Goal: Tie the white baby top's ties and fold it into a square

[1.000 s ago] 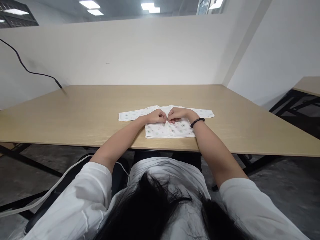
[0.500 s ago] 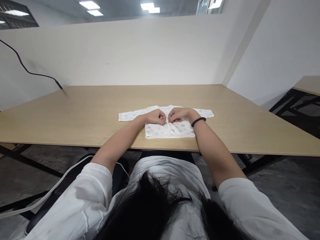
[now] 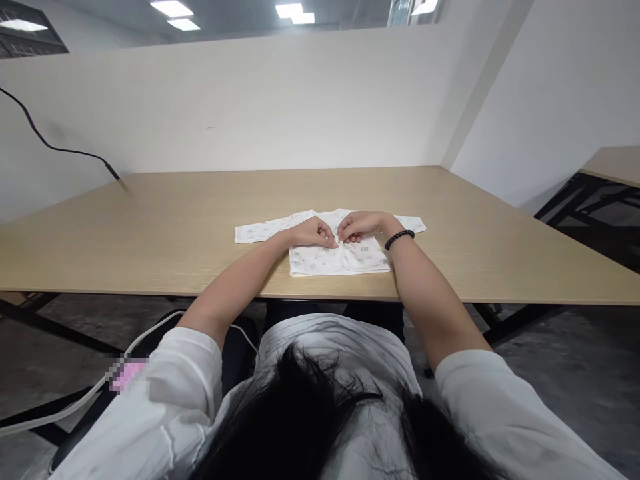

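Observation:
A small white long-sleeved baby shirt [image 3: 320,260] with a scattered print lies flat on the table, its sleeves spread to both sides and its hem towards me. My left hand [image 3: 316,233] is closed in a pinch on the cloth at the front opening, left of the middle. Close beside it, my right hand [image 3: 361,227] pinches the other side of the opening, its fingers curled. A black beaded bracelet [image 3: 399,239] circles my right wrist. The fingertips cover whatever fastening may be between them.
The wooden table [image 3: 175,220] reaches back to a white partition [image 3: 300,107]. A black cable [image 3: 75,152] hangs down at the left. A white cord [image 3: 85,400] runs below on the left. Another table [image 3: 615,163] stands at the right.
Both hands stay at the shirt's front; the right hand's fingers have lifted slightly and the left fingertips have shifted a little right. The view has moved slightly.

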A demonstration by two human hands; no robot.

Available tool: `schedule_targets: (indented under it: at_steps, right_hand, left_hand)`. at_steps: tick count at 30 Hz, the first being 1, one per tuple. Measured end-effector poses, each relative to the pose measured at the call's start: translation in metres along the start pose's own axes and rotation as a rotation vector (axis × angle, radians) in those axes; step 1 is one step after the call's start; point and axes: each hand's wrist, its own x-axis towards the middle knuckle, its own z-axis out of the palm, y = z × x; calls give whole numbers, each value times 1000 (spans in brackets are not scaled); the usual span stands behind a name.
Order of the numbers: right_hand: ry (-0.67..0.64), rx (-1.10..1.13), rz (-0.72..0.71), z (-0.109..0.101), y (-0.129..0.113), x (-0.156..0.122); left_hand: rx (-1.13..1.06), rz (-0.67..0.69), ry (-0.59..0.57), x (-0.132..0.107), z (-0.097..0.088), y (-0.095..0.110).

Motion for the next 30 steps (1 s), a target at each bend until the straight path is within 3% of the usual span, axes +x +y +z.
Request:
schedule_targets:
  at_steps: [15,24,30]
  right_hand:
    - [-17,-59,5,-2,5,10]
    - [-36,-107,-68,1,3,10]
    - [-16,-135,-34,2,0,8]
  left_hand:
    - [17,40,-77,0,-3,-4]
    - [31,50,-74,0,-4,-6]
    - [17,89,-71,0,-3,-7]
